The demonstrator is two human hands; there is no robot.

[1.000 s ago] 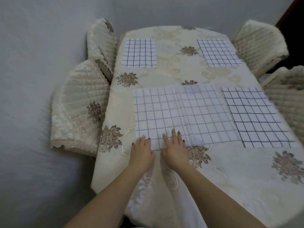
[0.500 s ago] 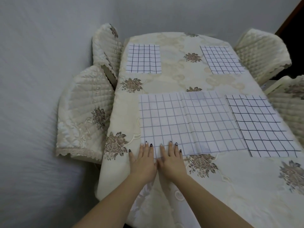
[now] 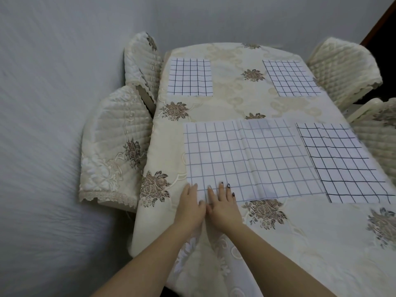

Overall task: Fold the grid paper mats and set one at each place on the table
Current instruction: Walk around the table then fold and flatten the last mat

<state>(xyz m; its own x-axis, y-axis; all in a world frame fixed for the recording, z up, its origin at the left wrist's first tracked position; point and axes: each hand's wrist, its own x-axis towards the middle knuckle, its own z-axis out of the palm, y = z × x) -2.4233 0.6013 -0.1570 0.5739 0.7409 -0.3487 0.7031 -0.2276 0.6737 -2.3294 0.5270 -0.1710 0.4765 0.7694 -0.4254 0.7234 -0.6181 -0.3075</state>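
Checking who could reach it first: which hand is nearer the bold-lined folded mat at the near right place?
Right. The right hand lies closer to that mat; the left hand rests beyond it, farther left.

Under your bare hands, the unfolded grid paper mat [image 3: 246, 159], thin matt paper creased down its middle, the tablecloth [image 3: 300, 243] beneath you, cream cloth with a soft sheen and raised embroidered flowers, chair covers [image 3: 113, 146] at the table's left edge, quilted satin, lace-trimmed.

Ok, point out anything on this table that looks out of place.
The near-left mat lies unfolded, far wider than the three folded mats, crowding the near-right one. Both hands, left and right, rest at its near edge.
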